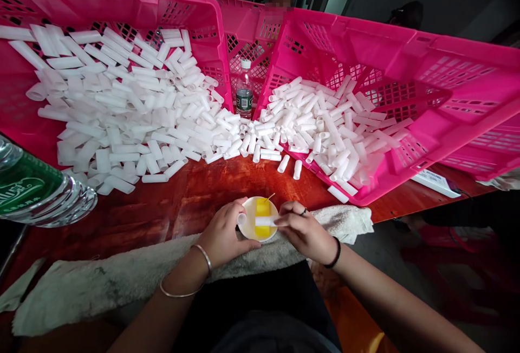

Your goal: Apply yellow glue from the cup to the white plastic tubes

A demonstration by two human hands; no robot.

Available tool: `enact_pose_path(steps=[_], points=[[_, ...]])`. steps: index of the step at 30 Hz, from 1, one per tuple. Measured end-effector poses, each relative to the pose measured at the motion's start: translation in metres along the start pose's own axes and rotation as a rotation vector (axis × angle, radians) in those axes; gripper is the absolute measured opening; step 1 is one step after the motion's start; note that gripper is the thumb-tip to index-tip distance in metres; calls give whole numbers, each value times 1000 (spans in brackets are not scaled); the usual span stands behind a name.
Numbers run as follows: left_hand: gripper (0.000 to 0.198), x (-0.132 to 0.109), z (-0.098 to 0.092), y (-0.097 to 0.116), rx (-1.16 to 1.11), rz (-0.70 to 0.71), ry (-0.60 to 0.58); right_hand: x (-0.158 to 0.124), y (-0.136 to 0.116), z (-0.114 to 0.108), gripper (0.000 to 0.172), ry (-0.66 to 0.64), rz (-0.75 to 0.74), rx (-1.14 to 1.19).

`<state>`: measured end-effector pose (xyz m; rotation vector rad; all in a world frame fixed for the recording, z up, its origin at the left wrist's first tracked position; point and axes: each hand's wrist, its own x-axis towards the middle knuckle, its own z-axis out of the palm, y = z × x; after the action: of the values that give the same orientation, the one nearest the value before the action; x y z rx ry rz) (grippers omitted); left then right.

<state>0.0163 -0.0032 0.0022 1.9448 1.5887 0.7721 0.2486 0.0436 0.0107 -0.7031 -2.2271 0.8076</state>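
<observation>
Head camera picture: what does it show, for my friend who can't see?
Two hands, left hand and right hand, hold a white tube over a small white dish with a yellow block. Behind them, white tubes spill from tipped pink crates onto a red table.

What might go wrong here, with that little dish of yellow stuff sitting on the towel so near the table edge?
1. The small white dish rests on a rumpled towel at the table's near edge; a nudge from the left hand might tip it.
2. The white tube held by the right hand over the yellow block could pick up too much.
3. Loose tubes spilling from the tilted pink crate may roll toward the dish.
</observation>
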Motion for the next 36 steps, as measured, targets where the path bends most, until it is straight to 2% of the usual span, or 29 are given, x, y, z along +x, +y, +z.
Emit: enact_pose_path(steps=[3,5,6,8,10,12,14,16,17,19,24,27,29,31,34,35,36], points=[[63,0,-1,1,-5,0,4,-2,-3,7,20,26,258,231],[61,0,-1,1,-8,6,16,-3,-5,10,16,48,273,199],[60,0,0,1,-7,11,22,-4,-4,10,13,64,206,110],[59,1,0,1,0,19,28,-6,-1,8,9,99,-32,-126],[62,0,-1,1,12,33,23,-9,5,6,16,67,-268,-300],[63,-1,-5,1,39,77,29,-11,9,6,21,69,-348,-289],[47,-2,-11,4,87,122,77,-10,7,7,24,144,-271,-173],[22,-4,-18,11,156,150,138,-7,-3,8,25,256,-119,9],[16,-5,-23,15,194,166,151,-5,-11,8,25,295,-44,105],[19,-7,-30,27,281,235,149,-1,-28,5,22,320,82,295],[24,-13,-42,48,559,473,172,7,-58,-11,12,190,292,486],[24,-18,-42,55,634,504,127,6,-65,-17,16,98,454,521],[24,-22,-40,62,597,469,82,3,-70,-18,18,68,491,484],[22,-27,-37,74,448,383,-13,-2,-75,-19,15,69,362,308],[23,-38,-26,99,31,202,-283,-9,-87,-19,18,93,-36,-55],[25,-42,-19,108,-85,146,-353,-12,-92,-18,21,106,-104,-138],[27,-46,-12,117,-149,103,-380,-15,-97,-17,24,127,-106,-192]])
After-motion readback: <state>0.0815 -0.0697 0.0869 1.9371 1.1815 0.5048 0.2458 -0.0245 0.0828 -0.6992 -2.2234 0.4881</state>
